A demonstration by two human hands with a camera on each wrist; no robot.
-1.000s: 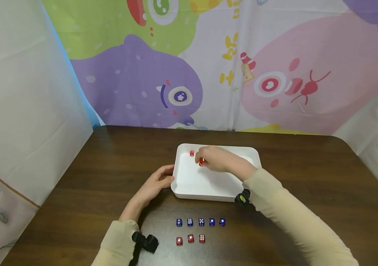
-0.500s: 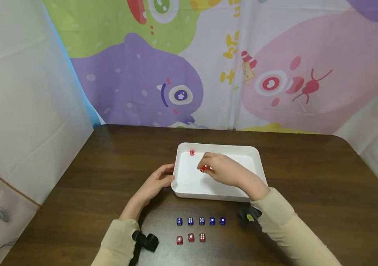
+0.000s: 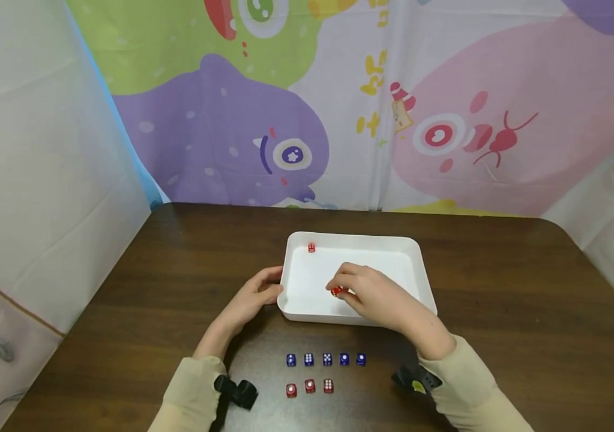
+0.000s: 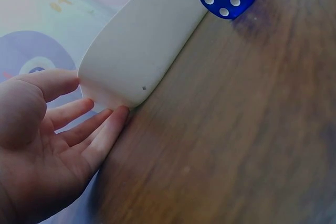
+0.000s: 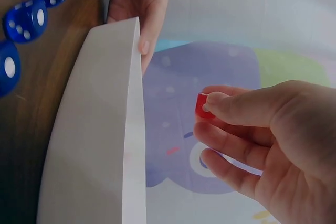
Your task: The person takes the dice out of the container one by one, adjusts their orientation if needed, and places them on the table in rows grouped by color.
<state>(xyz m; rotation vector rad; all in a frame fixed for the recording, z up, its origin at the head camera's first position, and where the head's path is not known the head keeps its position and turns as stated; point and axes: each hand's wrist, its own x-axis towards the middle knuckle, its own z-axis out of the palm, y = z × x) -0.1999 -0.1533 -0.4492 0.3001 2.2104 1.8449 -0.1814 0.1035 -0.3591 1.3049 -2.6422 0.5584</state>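
Observation:
A red die point(image 5: 201, 106) is pinched between the thumb and a finger of my right hand point(image 3: 374, 294). In the head view this hand is above the near part of a white tray point(image 3: 307, 300). Another red die point(image 3: 311, 247) lies in the tray's far left corner. My left hand point(image 3: 249, 301) touches the tray's left end. Its fingers are lightly bent, with fingertips and thumb point(image 4: 58, 83) resting against the outer wall in the left wrist view.
On the dark wooden table point(image 3: 204, 234), in front of the tray, several blue dice point(image 3: 327, 359) stand in a row. Nearer still is a row of three red dice point(image 3: 310, 386). A cartoon-printed cloth point(image 3: 231, 132) hangs behind the table.
With the red die between its fingers, my right hand has come nearer and slightly right, away from the die in the tray's far corner. My left hand has stayed at the tray.

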